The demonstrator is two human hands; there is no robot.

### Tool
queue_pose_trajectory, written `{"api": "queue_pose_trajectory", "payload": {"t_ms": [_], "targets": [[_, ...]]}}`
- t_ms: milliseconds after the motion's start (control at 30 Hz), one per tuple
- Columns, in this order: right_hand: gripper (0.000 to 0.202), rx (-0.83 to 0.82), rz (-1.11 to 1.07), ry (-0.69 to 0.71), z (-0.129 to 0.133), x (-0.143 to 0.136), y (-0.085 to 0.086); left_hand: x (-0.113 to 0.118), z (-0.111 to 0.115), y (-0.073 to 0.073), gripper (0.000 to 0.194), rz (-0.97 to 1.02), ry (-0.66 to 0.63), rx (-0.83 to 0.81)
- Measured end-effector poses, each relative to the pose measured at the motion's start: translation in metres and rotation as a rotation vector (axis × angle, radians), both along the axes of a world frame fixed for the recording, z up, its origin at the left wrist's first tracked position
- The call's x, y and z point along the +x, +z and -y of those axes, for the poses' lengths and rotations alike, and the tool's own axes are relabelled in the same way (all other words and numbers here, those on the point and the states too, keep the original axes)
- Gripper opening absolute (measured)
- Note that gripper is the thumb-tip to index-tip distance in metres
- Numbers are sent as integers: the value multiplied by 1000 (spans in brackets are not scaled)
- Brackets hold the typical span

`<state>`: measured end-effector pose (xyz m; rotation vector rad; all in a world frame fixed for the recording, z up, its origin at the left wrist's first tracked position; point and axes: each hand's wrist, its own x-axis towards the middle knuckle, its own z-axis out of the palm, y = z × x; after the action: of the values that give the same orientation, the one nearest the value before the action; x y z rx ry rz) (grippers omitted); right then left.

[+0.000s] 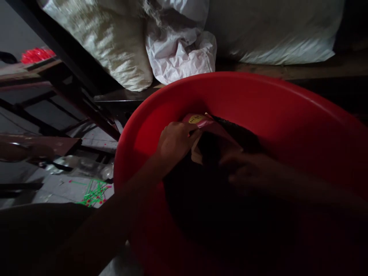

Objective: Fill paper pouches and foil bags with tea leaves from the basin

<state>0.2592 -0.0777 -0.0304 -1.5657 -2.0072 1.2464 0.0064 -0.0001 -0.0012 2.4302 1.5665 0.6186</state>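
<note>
A large red tub [241,86] holds a dark mass whose material I cannot make out. Inside it, a pink bag [208,124] with a yellow label lies with its mouth open toward me. My left hand [176,142] is closed on the near left edge of that bag. At the right of the bag's mouth, my right hand [250,168] is in deep shadow and blurred, its fingers pointing left. Whether it holds anything is hidden by the dark.
Behind the tub, a woven sack [115,46], a crumpled white bag [184,57] and a large pale sack [276,34] rest on a ledge. Green sticks with red tips [94,193] lie on the floor at left, below a bench [43,145]. Red items [37,55] sit upper left.
</note>
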Motion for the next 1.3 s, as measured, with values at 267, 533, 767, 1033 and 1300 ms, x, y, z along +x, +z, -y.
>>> {"api": "queue_pose_trajectory", "payload": {"t_ms": [267, 533, 767, 1033, 1300], "targets": [[46, -139, 629, 175, 8, -2, -10, -2, -2, -2, 24, 15, -13, 34], [30, -359, 578, 634, 20, -25, -1, -1, 0, 3, 27, -3, -9, 28], [46, 165, -94, -279, -2, -2, 12, -3, -3, -1, 26, -19, -31, 57], [37, -164, 618, 502, 22, -18, -19, -2, -2, 2, 25, -1, -28, 57], [38, -172, -75, 90, 5, -17, 8, -1, -3, 3, 25, -8, -17, 49]]}}
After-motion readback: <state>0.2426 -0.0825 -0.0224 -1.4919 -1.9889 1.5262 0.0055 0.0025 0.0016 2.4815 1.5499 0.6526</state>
